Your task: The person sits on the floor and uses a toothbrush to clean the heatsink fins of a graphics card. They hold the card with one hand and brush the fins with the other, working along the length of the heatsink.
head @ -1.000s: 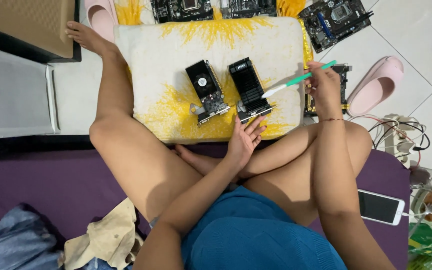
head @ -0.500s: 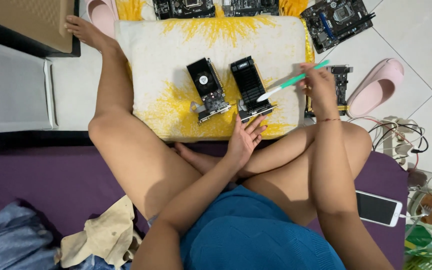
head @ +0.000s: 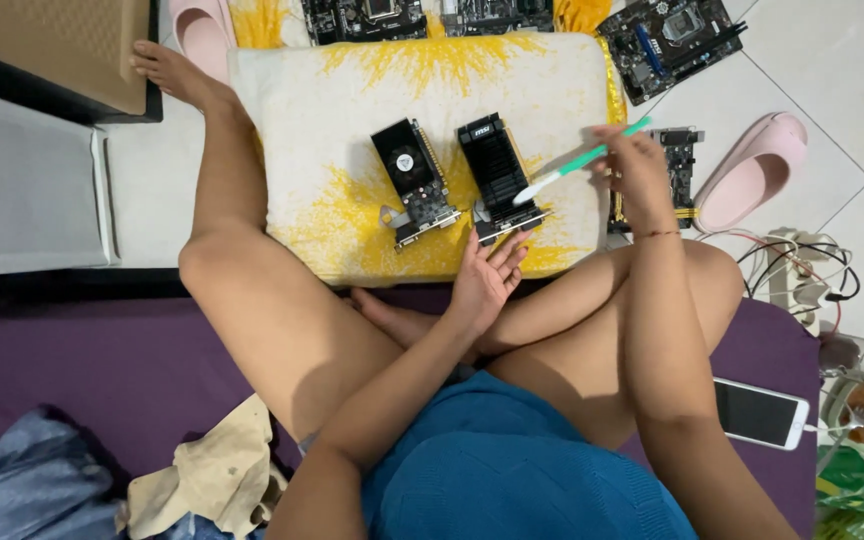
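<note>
Both hands work over a white-and-yellow pillow [head: 352, 120] on the floor, where two black graphics cards lie side by side. Right hand [head: 637, 170] is closed around a green-and-white toothbrush [head: 577, 163], its white bristle end resting on the right-hand graphics card [head: 497, 170]. Left hand [head: 487, 280] lies open, fingers loosely spread, with the fingertips touching that card's metal bracket at the near edge and holding nothing.

Judging by the brush's contact, the step in hand is brushing the card's black cover; the next stroke appears to call for the open hand to pin the bracket so the card does not slide on the soft pillow.

The count: two cards on the pillow, the left one [head: 412, 180] showing a round fan. One more small card [head: 677, 160] lies on the tiles just right of the pillow, partly behind the brush hand. Three larger circuit boards sit along the top edge, the right one [head: 672, 40] in fullest view. Two pink slippers are visible, one [head: 752, 170] at right, one [head: 197, 25] at top left. One white phone [head: 762, 412] rests on the purple mat [head: 72, 360].
</note>
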